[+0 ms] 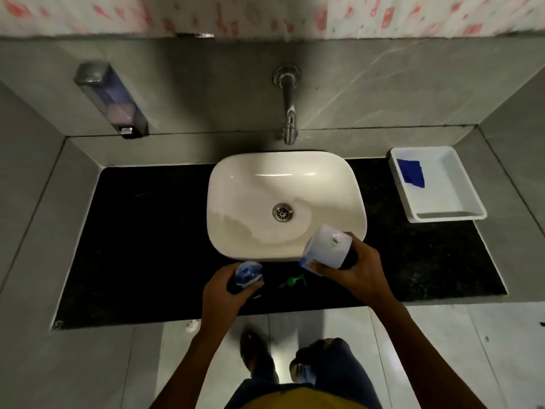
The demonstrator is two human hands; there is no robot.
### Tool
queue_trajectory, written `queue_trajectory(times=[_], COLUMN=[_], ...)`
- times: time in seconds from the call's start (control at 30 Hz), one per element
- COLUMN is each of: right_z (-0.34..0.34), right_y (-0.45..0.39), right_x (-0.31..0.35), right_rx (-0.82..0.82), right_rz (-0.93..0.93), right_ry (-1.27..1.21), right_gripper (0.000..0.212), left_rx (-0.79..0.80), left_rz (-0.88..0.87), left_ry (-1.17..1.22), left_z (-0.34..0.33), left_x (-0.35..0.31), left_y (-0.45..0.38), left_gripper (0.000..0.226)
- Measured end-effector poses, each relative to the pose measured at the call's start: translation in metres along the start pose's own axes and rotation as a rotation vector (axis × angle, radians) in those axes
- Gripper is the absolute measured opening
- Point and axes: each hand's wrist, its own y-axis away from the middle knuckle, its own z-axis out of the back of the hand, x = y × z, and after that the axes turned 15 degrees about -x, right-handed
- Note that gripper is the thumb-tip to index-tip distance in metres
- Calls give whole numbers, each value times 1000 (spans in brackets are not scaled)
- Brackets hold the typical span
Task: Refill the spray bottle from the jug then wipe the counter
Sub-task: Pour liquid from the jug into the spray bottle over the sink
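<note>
My left hand (pixel 221 293) grips the spray bottle (pixel 248 274), a small clear bottle with blue inside, standing with its neck uncapped at the front edge of the black counter (pixel 147 231). Its green spray head (pixel 293 281) lies on the counter between my hands. My right hand (pixel 355 271) holds the jug (pixel 326 249), a white container with a blue label, lifted and tilted over the front right rim of the white basin (pixel 236 184). A folded blue cloth (pixel 410 173) lies in a white tray (pixel 460 214) at the right.
A chrome tap (pixel 289 113) juts from the grey wall above the basin. A soap dispenser (pixel 113 100) hangs on the wall at the left. Grey tiled walls close in both sides of the counter. My legs and feet stand on the tiled floor below.
</note>
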Motion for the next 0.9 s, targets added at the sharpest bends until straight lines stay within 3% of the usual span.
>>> queue_trajectory(times=[0.2,0.43,0.6,0.8,0.9], right_z=[-5,-4,3,10,10], right_y=[-46,-112,-152,-184,-188], right_x=[40,61,67,83,98], right_rx=[-45,-43,-81,-96,-99], right_rz=[53,-15,94,223,245], right_ry=[-117,59,236,336,390], right_gripper=[66,72,74,71,73], left_rx=[-122,-152,-125,-78,28], left_rz=[-194,-232,3,126,212], left_ry=[-34,6,-17,1,12], left_z=[2,-40,-71,-91,-91], left_x=[-80,-133,-164,-181,-188], left_y=[-35,-81,-100,-116,-123], left_gripper=[58,48,30,60,60])
